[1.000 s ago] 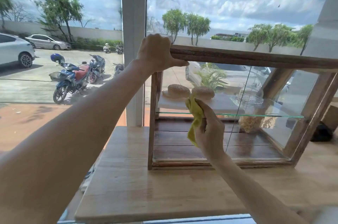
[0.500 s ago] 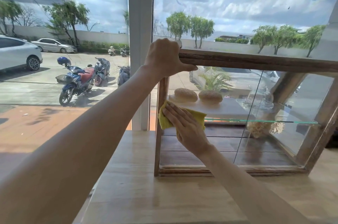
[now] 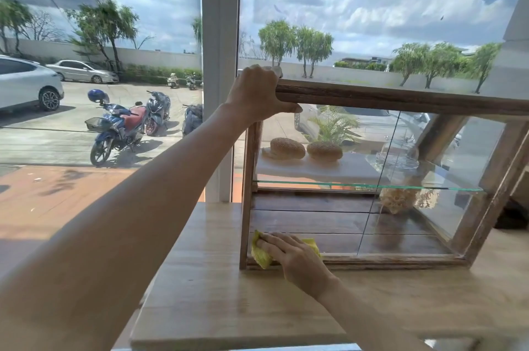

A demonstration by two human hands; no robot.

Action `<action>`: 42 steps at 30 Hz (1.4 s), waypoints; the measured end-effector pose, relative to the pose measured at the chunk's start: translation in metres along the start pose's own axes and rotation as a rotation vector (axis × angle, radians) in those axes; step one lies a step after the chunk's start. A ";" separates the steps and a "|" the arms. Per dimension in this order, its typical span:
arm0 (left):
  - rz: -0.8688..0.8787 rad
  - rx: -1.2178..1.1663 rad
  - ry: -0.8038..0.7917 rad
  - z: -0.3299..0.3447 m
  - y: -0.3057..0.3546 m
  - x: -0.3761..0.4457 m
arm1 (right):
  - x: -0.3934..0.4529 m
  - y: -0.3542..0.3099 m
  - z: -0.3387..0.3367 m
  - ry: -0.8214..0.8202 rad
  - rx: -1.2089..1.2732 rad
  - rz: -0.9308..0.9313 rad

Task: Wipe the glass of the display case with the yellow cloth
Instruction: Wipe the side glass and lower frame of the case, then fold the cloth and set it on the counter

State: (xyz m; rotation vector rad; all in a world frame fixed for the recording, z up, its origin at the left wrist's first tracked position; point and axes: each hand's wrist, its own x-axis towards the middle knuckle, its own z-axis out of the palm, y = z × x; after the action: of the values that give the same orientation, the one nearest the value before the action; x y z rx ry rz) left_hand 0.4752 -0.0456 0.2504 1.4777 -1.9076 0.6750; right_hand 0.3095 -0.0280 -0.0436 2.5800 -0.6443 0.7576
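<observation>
We see the yellow cloth (image 3: 261, 254) flat against the glass (image 3: 303, 224) at the lower left corner of the display case (image 3: 400, 98), just above the bottom rail. Our right hand (image 3: 297, 257) presses it there with straight fingers, cloth showing past the fingertips and by the thumb. Our left hand (image 3: 257, 96) curls around the case's top left corner. The case stands on a wooden counter (image 3: 229, 307); two buns (image 3: 306, 148), possibly bread rolls, sit on its glass shelf.
</observation>
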 end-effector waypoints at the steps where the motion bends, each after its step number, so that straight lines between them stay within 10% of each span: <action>1: 0.010 -0.028 -0.007 0.000 -0.001 -0.002 | 0.003 0.000 -0.007 0.023 0.010 0.050; 9: 0.005 -0.239 0.138 -0.001 -0.006 -0.038 | 0.036 0.002 -0.069 0.395 0.013 0.428; 17: -0.066 -0.415 0.222 -0.019 0.005 -0.079 | 0.068 0.000 -0.126 0.737 0.062 0.376; 28: -0.438 -0.981 -0.328 0.003 0.026 -0.122 | 0.052 -0.010 -0.139 0.688 -0.042 0.207; 42: -0.377 -1.189 -0.423 0.027 0.105 -0.114 | -0.025 0.020 -0.163 0.554 0.291 0.546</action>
State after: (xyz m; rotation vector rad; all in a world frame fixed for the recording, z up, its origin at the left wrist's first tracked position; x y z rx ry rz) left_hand 0.3891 0.0345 0.1458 1.1012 -1.6655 -0.8917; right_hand 0.2136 0.0393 0.0740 2.2538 -1.1212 1.7706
